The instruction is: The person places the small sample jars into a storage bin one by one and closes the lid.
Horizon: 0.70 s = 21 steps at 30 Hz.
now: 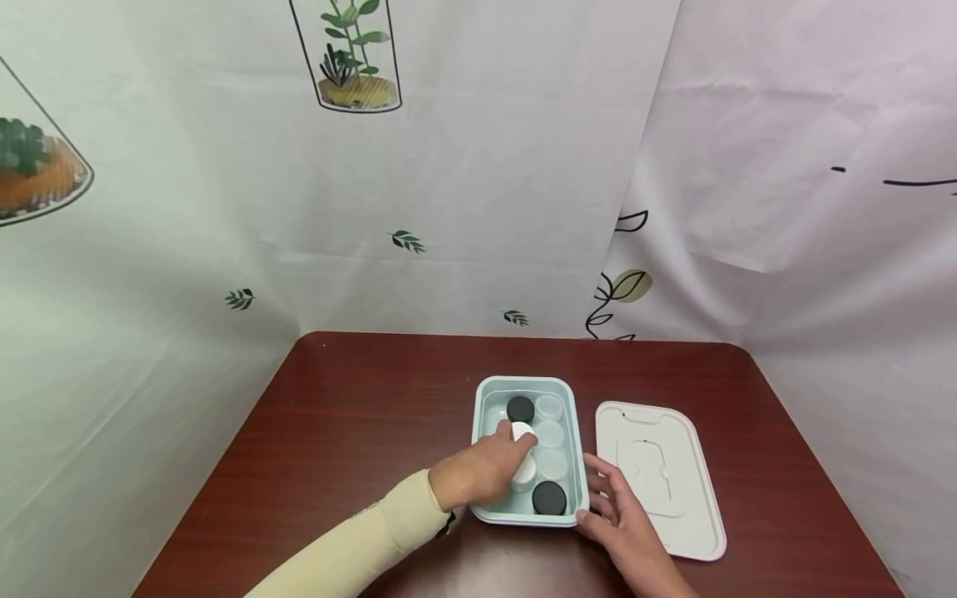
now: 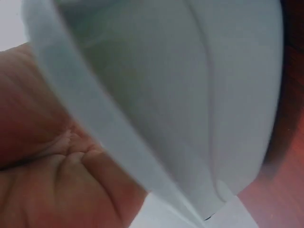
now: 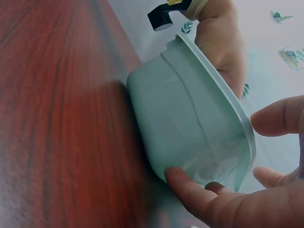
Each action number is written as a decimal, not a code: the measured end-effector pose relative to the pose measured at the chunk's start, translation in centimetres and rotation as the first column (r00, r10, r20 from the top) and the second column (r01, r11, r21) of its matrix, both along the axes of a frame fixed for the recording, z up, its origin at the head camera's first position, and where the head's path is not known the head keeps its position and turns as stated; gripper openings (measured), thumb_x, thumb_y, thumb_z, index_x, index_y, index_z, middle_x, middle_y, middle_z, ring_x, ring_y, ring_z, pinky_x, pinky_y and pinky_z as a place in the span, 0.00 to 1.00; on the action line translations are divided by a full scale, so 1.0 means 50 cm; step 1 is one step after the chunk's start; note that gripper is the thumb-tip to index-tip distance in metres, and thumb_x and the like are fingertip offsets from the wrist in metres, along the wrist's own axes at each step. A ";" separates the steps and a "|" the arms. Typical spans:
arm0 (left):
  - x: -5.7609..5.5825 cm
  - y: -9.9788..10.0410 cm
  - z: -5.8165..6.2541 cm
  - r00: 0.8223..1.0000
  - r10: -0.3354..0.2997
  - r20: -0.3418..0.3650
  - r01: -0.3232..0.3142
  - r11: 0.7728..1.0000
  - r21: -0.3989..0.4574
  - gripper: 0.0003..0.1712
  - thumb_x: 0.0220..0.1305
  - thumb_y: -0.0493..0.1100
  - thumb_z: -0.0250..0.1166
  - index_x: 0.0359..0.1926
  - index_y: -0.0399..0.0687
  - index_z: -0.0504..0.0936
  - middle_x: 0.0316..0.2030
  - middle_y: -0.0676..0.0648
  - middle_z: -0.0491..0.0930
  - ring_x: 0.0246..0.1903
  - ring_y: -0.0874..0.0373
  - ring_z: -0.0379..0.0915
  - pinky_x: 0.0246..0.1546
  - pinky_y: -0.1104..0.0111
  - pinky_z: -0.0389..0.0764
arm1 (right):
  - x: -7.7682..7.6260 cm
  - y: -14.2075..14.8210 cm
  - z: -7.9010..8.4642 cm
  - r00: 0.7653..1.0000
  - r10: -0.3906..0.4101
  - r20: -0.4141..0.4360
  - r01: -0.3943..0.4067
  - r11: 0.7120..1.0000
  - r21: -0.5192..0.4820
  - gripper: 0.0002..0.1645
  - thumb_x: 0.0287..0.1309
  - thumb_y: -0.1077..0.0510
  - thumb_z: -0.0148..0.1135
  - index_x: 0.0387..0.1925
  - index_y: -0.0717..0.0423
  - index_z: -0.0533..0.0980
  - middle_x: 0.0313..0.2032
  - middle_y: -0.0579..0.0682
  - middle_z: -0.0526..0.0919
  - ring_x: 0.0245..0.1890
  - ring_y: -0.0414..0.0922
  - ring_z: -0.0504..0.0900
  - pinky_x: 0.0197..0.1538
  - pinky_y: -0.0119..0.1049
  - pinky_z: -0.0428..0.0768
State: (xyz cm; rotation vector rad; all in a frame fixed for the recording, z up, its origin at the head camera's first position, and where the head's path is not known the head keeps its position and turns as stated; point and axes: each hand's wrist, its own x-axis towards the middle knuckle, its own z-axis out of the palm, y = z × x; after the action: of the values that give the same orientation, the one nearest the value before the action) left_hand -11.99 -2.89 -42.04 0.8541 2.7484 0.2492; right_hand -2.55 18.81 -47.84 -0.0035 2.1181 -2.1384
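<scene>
A pale blue-green plastic box (image 1: 580,477) stands on the table, its top uncovered. My left hand (image 1: 489,465) reaches into it over the left rim, thumb and forefinger pinching a white round cap (image 1: 522,429). Another white cap (image 1: 526,472) lies just below that hand. One black cap (image 1: 520,409) sits at the box's far end, another black cap (image 1: 549,498) at its near end. Pale translucent round pieces (image 1: 552,465) line the right side. At the near right corner my right hand (image 1: 624,519) touches the rim and outer wall with loosely spread fingers (image 3: 190,192).
To the right of the box lies a white lid (image 1: 699,498), flat on the dark red wooden table (image 1: 359,415). White cloth (image 1: 486,166) printed with plants hangs behind and at the sides. A small black item (image 3: 160,18) is on the left wrist.
</scene>
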 end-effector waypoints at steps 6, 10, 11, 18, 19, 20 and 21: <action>0.001 -0.017 0.035 1.000 -0.004 -0.004 0.004 0.986 0.165 0.34 0.66 0.38 0.72 0.70 0.45 0.70 0.49 0.41 0.76 0.34 0.55 0.79 0.40 0.67 0.82 | 0.003 0.019 0.015 0.999 -0.039 -0.029 0.040 0.997 0.064 0.40 0.67 0.67 0.64 0.77 0.54 0.62 0.70 0.64 0.72 0.62 0.37 0.82 0.54 0.31 0.85; -0.002 -0.023 0.050 0.997 -0.025 0.067 -0.006 0.910 0.415 0.35 0.71 0.44 0.71 0.73 0.39 0.69 0.55 0.40 0.80 0.52 0.51 0.83 0.56 0.62 0.84 | 0.006 0.036 0.023 0.997 -0.044 -0.059 0.048 0.995 0.081 0.37 0.70 0.66 0.63 0.77 0.59 0.62 0.70 0.66 0.71 0.62 0.31 0.80 0.54 0.31 0.85; 0.000 -0.022 0.050 0.993 -0.027 0.113 -0.032 0.871 0.490 0.35 0.72 0.44 0.70 0.73 0.38 0.69 0.57 0.40 0.80 0.56 0.49 0.83 0.58 0.61 0.84 | 0.007 0.041 0.026 0.996 -0.048 -0.070 0.054 0.995 0.086 0.36 0.70 0.66 0.63 0.76 0.59 0.63 0.70 0.65 0.72 0.62 0.31 0.80 0.53 0.30 0.85; 0.051 0.014 0.047 0.898 -0.051 0.437 -0.343 0.543 0.767 0.33 0.73 0.43 0.68 0.74 0.43 0.70 0.63 0.43 0.80 0.64 0.48 0.80 0.61 0.68 0.82 | 0.015 0.080 0.038 0.981 -0.044 -0.188 0.058 0.996 0.068 0.29 0.74 0.68 0.57 0.73 0.62 0.65 0.61 0.39 0.84 0.61 0.31 0.83 0.54 0.29 0.86; 0.061 0.021 0.048 0.884 -0.060 0.463 -0.372 0.509 0.776 0.32 0.73 0.43 0.68 0.73 0.43 0.70 0.63 0.42 0.80 0.64 0.48 0.80 0.60 0.70 0.82 | 0.017 0.087 0.041 0.979 -0.043 -0.198 0.053 0.998 0.046 0.28 0.75 0.68 0.56 0.73 0.62 0.66 0.60 0.37 0.85 0.60 0.32 0.84 0.54 0.30 0.86; 0.070 0.027 0.048 0.873 -0.073 0.482 -0.394 0.476 0.786 0.32 0.73 0.42 0.68 0.73 0.43 0.70 0.63 0.41 0.80 0.63 0.48 0.81 0.59 0.71 0.82 | 0.019 0.094 0.044 0.979 -0.044 -0.200 0.050 0.998 0.026 0.27 0.76 0.69 0.55 0.72 0.61 0.66 0.60 0.36 0.85 0.60 0.33 0.84 0.54 0.31 0.86; 0.079 0.032 0.049 0.861 -0.089 0.501 -0.416 0.446 0.792 0.31 0.73 0.42 0.67 0.73 0.42 0.70 0.64 0.40 0.80 0.63 0.48 0.81 0.58 0.73 0.82 | 0.021 0.100 0.048 0.980 -0.047 -0.193 0.049 0.999 0.004 0.26 0.76 0.69 0.54 0.72 0.60 0.67 0.59 0.36 0.86 0.60 0.34 0.85 0.54 0.32 0.87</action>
State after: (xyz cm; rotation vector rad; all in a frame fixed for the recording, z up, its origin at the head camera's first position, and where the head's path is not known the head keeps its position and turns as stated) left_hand -8.06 -1.29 -39.59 0.5346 2.0514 1.8194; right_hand -1.49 23.83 -45.43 -0.1673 2.2536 -2.2392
